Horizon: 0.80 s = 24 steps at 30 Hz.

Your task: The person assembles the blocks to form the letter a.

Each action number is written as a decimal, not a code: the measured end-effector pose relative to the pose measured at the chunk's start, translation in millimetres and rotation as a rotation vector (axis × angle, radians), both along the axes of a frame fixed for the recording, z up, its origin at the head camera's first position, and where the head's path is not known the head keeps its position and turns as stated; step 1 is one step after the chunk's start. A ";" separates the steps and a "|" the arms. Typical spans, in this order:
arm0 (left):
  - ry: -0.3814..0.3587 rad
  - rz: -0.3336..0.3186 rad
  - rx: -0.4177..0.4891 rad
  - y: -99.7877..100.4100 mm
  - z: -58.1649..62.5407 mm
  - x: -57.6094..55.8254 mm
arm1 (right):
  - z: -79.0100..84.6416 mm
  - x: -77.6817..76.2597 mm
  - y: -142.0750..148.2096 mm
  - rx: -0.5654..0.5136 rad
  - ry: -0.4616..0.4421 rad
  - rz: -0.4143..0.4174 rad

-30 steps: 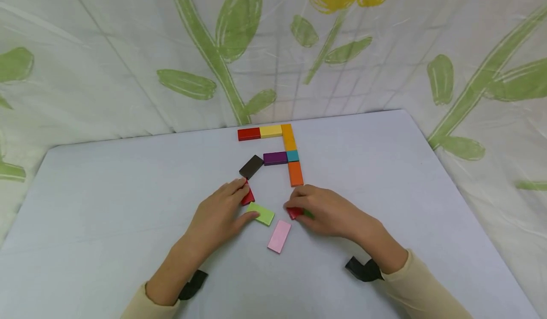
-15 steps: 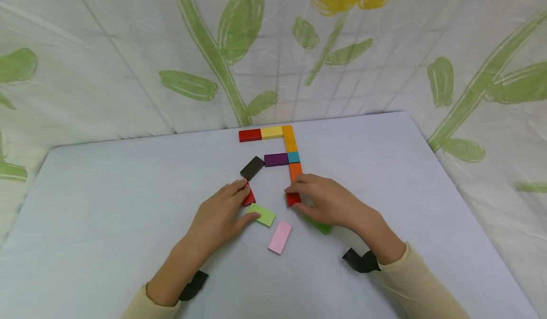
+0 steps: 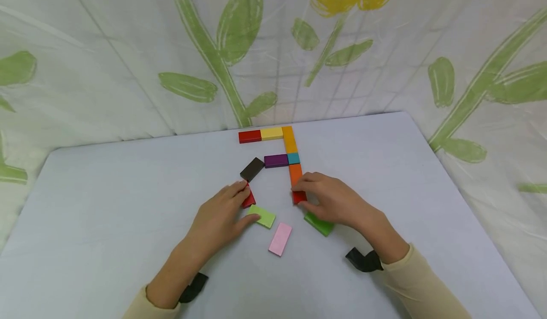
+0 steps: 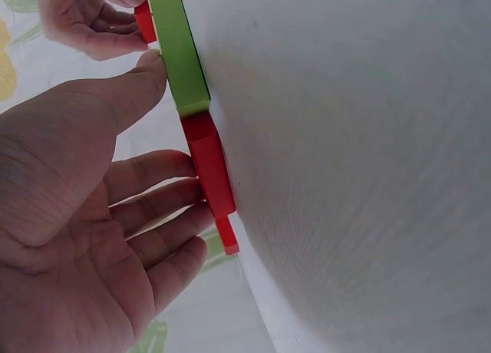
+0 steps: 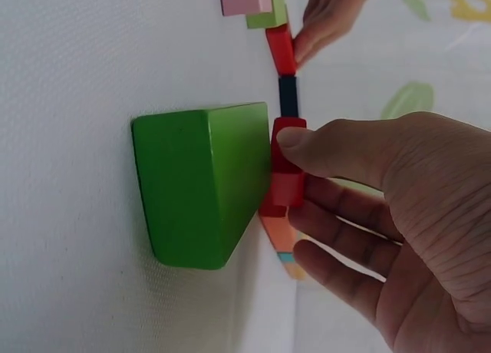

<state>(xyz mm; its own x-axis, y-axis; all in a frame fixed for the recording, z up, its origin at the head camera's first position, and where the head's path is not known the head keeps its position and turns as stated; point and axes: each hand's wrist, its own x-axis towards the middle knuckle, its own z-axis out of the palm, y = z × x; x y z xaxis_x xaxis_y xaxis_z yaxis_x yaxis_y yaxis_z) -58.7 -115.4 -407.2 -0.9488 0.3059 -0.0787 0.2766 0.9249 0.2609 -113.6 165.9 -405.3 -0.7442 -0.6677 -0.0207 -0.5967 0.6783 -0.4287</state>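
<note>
My right hand [image 3: 333, 196] pinches a red domino block [image 3: 299, 198] between thumb and fingertips, at the near end of an orange block [image 3: 295, 171]. Just below that hand, a green block [image 3: 318, 225] lies at a slant; it looms large in the right wrist view. On the other side, fingertips of my left hand [image 3: 218, 220] touch a second red block [image 3: 249, 199]. The left thumb rests on a light green block [image 3: 266, 216], whose end adjoins that red one in the left wrist view [image 4: 182, 54]. Between the hands lies a pink block [image 3: 280, 239].
Farther back, a dark brown block [image 3: 252, 169] angles toward a purple one [image 3: 276, 161]. Teal [image 3: 293, 158], yellow-orange [image 3: 289, 139], pale yellow [image 3: 271, 133] and red [image 3: 249, 136] blocks continue the line on the white table [image 3: 128, 205]. A flower-print curtain [image 3: 124, 62] hangs behind.
My right hand has slid the red block away from me and slightly right, up to the orange block. The green block has come out from under that hand. The left hand holds its place.
</note>
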 end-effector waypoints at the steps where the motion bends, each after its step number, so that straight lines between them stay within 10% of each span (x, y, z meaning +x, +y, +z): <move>1: 0.001 -0.001 0.001 0.0 0.1 0.5 | -0.1 0.2 0.6 -0.001 -0.002 -0.001; 24: 0.027 -0.013 0.003 -1.3 -3.0 0.5 | -5.6 1.0 0.7 -0.009 0.008 -0.047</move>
